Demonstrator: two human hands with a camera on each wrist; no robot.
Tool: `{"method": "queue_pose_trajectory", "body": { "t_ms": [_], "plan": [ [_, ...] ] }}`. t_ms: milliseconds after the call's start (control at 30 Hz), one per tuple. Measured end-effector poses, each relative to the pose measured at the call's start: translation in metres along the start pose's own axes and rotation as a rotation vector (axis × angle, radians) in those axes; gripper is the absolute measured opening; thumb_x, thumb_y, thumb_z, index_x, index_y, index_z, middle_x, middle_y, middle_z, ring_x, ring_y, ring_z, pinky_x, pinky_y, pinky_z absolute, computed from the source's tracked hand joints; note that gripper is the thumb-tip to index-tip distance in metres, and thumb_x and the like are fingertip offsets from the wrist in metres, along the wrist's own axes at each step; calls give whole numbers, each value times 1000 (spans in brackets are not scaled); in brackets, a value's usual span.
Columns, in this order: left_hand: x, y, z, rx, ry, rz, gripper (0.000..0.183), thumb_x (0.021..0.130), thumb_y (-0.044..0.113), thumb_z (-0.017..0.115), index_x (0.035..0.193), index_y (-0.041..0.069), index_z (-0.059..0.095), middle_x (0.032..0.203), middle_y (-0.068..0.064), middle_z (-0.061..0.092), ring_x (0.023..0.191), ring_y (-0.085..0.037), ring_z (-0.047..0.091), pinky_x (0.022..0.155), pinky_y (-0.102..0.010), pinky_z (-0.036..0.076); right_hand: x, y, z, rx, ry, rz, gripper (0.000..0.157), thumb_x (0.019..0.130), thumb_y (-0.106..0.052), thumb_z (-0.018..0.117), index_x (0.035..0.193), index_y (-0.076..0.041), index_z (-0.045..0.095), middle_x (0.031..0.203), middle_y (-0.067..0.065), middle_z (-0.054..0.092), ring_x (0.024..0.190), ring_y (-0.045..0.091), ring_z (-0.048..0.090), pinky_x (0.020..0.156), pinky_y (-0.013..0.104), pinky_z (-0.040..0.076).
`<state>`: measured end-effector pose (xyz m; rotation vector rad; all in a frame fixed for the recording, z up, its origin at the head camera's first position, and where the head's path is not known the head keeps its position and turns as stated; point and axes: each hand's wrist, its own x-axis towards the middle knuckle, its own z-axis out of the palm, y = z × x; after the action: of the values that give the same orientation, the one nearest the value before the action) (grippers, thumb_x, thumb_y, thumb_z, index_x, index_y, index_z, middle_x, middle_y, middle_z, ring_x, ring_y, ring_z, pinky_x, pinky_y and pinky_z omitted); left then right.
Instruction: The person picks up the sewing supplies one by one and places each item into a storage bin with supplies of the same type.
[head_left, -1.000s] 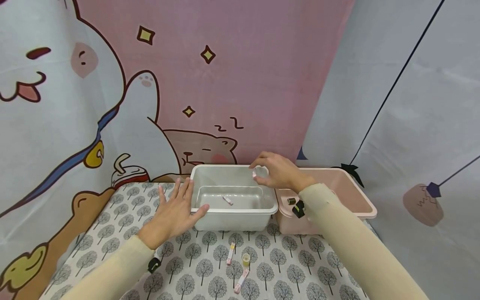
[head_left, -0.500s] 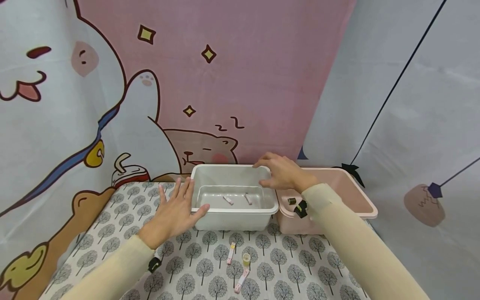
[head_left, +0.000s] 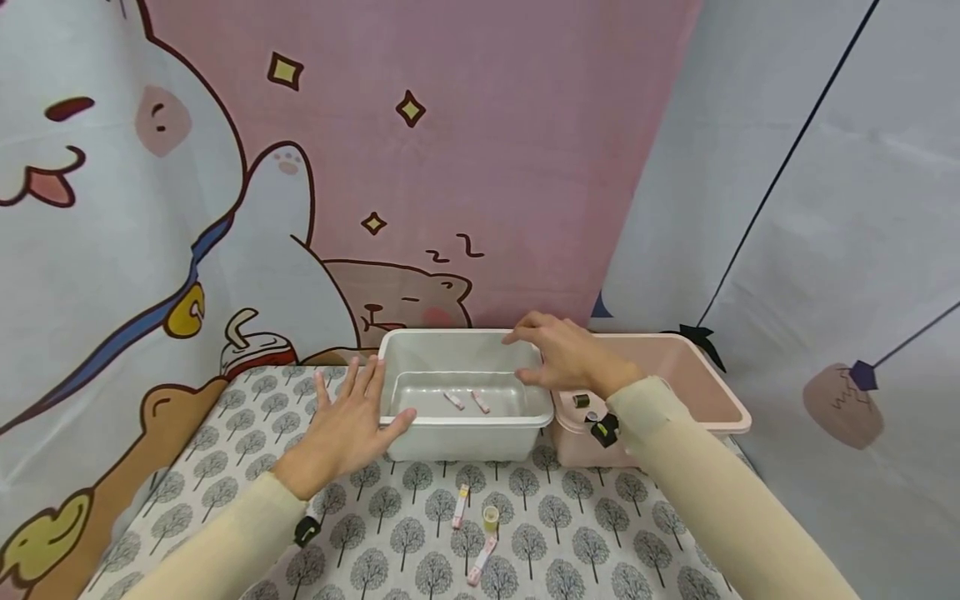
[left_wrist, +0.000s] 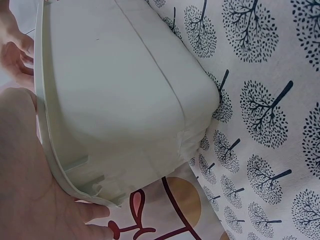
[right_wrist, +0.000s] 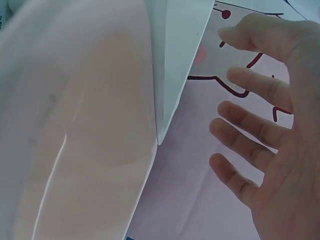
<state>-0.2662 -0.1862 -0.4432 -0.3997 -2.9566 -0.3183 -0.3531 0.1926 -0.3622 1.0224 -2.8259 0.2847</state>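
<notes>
Inside the white bin (head_left: 465, 440), two small pink-and-white stick-shaped pieces lie on the floor: a left one (head_left: 453, 401) and a right one (head_left: 481, 402). My left hand (head_left: 341, 433), fingers spread, rests against the bin's left end, and the left wrist view shows its palm by the rim (left_wrist: 44, 120). Above the bin's right end hovers my right hand (head_left: 566, 354); its fingers are apart and loosely bent, holding nothing, as the right wrist view (right_wrist: 272, 130) confirms.
Two more pink-and-white sticks (head_left: 461, 507) (head_left: 482, 561) and a small yellowish round piece (head_left: 491, 517) lie on the tree-print cloth (head_left: 408, 542). A pink bin (head_left: 675, 367) adjoins the white one; its front ledge carries a dark spool-like piece (head_left: 581, 401).
My right hand let go of a pink-and-white stick, which dropped into the white bin and then shifted left beside the first one. The left hand stayed put.
</notes>
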Motion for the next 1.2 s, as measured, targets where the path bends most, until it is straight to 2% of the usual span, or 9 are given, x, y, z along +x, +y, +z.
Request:
{"method": "queue_pose_trajectory", "body": {
  "t_ms": [333,633,833,1200],
  "plan": [
    [0,-1,1,3,-5,-1,113,114,86,29,185,0,14,196,-18,8,183,-49,6,135,-88,-16,-15,-10,4,0,44,-42,55,100,-36,89,151,-21,78,156,10,71,147,36,67,124,67,55],
    [0,-1,-1,1,-5,7,112,115,85,29,185,-1,15,196,-20,9,182,-51,7,134,-90,-14,-27,-18,8,-11,63,-66,55,100,-38,88,152,-22,78,155,7,71,143,34,69,122,60,59],
    [0,-2,1,-1,-6,9,113,114,86,29,185,-1,14,196,-20,9,182,-51,7,134,-91,-14,-35,-25,12,49,66,-91,55,100,-35,89,152,-23,77,158,10,69,145,36,68,123,62,59],
    [1,-1,0,-11,-13,2,114,114,87,29,186,-1,13,196,-19,8,183,-50,5,135,-89,-16,-47,-33,19,4,110,-124,55,97,-37,91,149,-23,79,154,8,73,138,34,70,115,62,63]
  ]
}}
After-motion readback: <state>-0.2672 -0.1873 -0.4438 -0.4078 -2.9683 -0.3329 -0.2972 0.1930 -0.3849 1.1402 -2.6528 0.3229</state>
